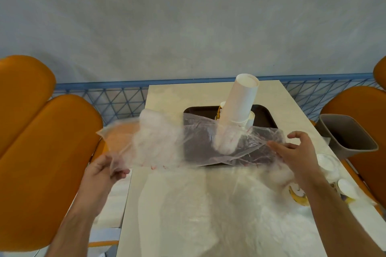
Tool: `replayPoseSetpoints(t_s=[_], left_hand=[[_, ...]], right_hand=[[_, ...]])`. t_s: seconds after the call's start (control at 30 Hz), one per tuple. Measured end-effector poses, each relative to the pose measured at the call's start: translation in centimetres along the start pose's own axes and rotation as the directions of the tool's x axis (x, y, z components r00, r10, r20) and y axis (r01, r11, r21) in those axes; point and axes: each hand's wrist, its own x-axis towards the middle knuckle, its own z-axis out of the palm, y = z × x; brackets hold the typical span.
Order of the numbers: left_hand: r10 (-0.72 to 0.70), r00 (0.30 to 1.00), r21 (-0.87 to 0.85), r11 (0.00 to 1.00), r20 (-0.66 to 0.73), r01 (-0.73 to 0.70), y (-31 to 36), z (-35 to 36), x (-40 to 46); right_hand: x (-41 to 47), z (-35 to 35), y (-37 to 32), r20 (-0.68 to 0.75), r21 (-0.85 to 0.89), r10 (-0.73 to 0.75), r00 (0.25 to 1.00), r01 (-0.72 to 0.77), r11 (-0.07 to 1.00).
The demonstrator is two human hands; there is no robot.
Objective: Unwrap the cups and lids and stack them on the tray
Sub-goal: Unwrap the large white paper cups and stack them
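Observation:
A tall stack of white paper cups (240,102) stands tilted on the dark brown tray (265,115) in the middle of the pale table. A clear plastic wrapper (188,142) is stretched in the air in front of the tray and veils the foot of the stack. My left hand (104,171) grips the wrapper's left end at the table's left edge. Over the wrapper's right end my right hand (296,150) hovers with fingers spread, its fingertips touching the plastic. More cups and white lids (325,165), some still in plastic, lie at the right of the table.
A grey bin (346,135) stands beside the table on the right. Orange chairs (41,152) flank both sides, and a blue mesh fence (117,98) runs behind. Crumpled clear plastic (208,215) covers the near part of the table (167,94).

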Motion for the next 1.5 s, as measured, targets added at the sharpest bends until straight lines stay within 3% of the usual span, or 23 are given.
replayPoseSetpoints(t_s=[0.27,0.43,0.63,0.77,0.93,1.0,1.07,1.2,1.37,1.43,1.5], left_hand=[[0.044,0.997,-0.131,0.991,0.066,-0.035,0.6,-2.4,0.2],[0.105,0.994,-0.056,0.993,0.044,-0.102,1.6,-3.9,0.8],[0.021,0.983,0.074,0.997,0.185,-0.035,2.6,-3.7,0.5],[0.006,0.901,-0.011,1.000,0.434,-0.001,4.4,-2.2,-0.8],[-0.073,0.821,-0.007,0.996,0.567,0.094,3.7,-2.6,-0.9],[-0.138,0.840,-0.032,0.983,0.525,0.181,2.8,-2.9,-1.3],[-0.166,0.891,0.016,0.984,0.422,0.176,1.8,-1.9,-1.4],[-0.059,0.980,0.153,0.988,0.188,0.030,0.4,-0.3,-0.5],[0.015,1.000,0.313,0.950,-0.005,-0.012,-0.7,-1.3,1.2],[0.057,0.998,0.383,0.922,0.025,-0.062,-0.8,-2.1,1.8],[0.062,0.974,0.359,0.923,0.219,-0.139,-0.4,-2.6,1.9]], right_hand=[[-0.1,-0.6,-0.1,0.158,0.203,0.063,0.985,-0.095,0.975],[0.8,-1.1,0.5,0.131,0.289,0.083,0.988,-0.119,0.950],[1.1,-1.0,0.8,0.263,0.343,0.036,0.964,-0.128,0.931],[1.0,-1.1,0.8,0.363,0.330,-0.040,0.931,-0.088,0.940],[1.3,-1.3,0.6,0.421,0.301,-0.073,0.904,-0.063,0.951],[1.4,-1.3,0.6,0.393,0.297,-0.058,0.918,-0.067,0.952],[1.5,-1.3,0.6,0.381,0.303,-0.052,0.923,-0.072,0.950],[1.8,-1.3,0.9,0.387,0.278,-0.065,0.920,-0.049,0.959],[2.3,-2.1,1.1,0.419,0.167,-0.098,0.903,0.029,0.986],[2.5,-2.5,1.1,0.437,0.109,-0.117,0.892,0.076,0.991],[2.9,-2.9,1.1,0.427,0.120,-0.138,0.894,0.095,0.988]])
